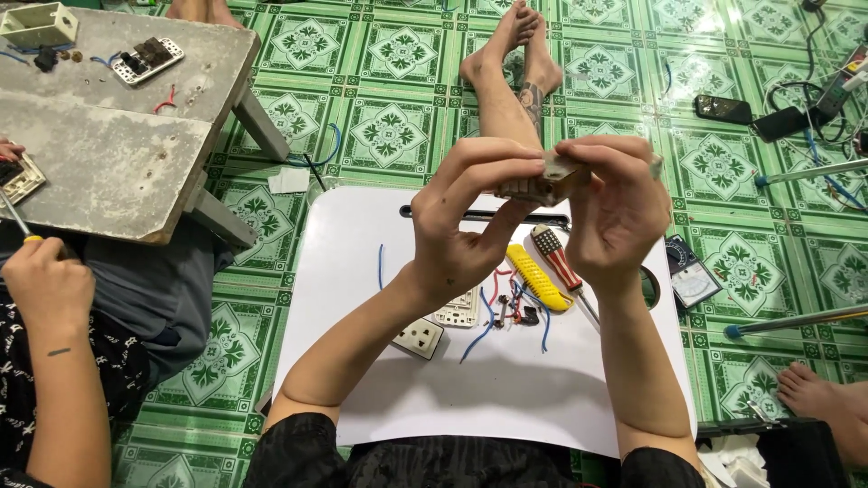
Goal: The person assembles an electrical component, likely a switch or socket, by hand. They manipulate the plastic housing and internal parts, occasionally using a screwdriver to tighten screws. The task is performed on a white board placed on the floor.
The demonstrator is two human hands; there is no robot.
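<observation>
Hands, the left hand (466,226) and right hand (615,212), both pinch one small switch part (542,185) up between them, with screwdrivers (551,271) and wires (506,307) below on the desk (362,244).

place: home floor workshop | cues: green patterned tiles (398,136), bare feet (520,45), screwdrivers (556,258), loose wires (506,307)

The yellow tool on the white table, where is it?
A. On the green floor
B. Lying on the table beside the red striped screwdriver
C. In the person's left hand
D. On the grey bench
B: the yellow tool lies on the white table next to the red striped screwdriver, below both hands, which hold a small beige part instead.
</observation>
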